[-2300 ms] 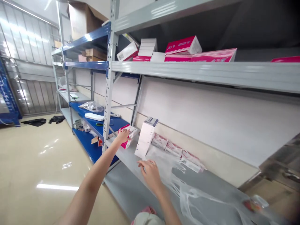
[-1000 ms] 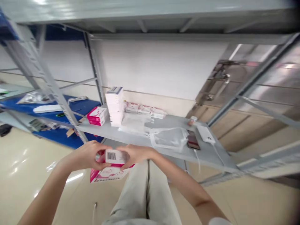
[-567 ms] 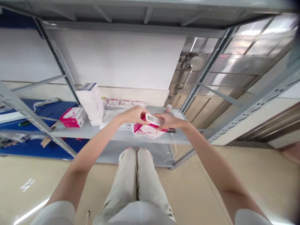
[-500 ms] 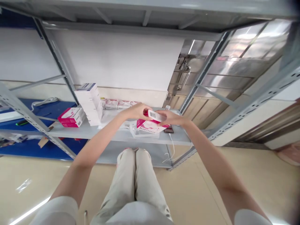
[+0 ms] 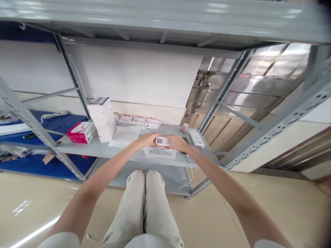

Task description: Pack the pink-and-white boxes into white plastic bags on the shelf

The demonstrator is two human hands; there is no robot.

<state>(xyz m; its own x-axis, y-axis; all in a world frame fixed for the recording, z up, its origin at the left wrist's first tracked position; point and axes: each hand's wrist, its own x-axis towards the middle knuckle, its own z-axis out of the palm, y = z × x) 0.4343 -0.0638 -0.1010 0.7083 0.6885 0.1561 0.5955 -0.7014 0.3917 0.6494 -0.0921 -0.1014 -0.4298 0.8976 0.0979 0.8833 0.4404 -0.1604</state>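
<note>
We've got the box (image 5: 162,141) by both ends: fingers of our left hand (image 5: 148,140) pinch one, those of our right hand (image 5: 176,142) the other, over the clear bag (image 5: 160,153) on the shelf (image 5: 84,148). Off left, the white stack (image 5: 101,120) stands beside the pink boxes (image 5: 81,132).

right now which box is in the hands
The box showing a barcode, held between left hand and right hand; the pink-sided pile and tall white stack stand on the shelf.
</note>
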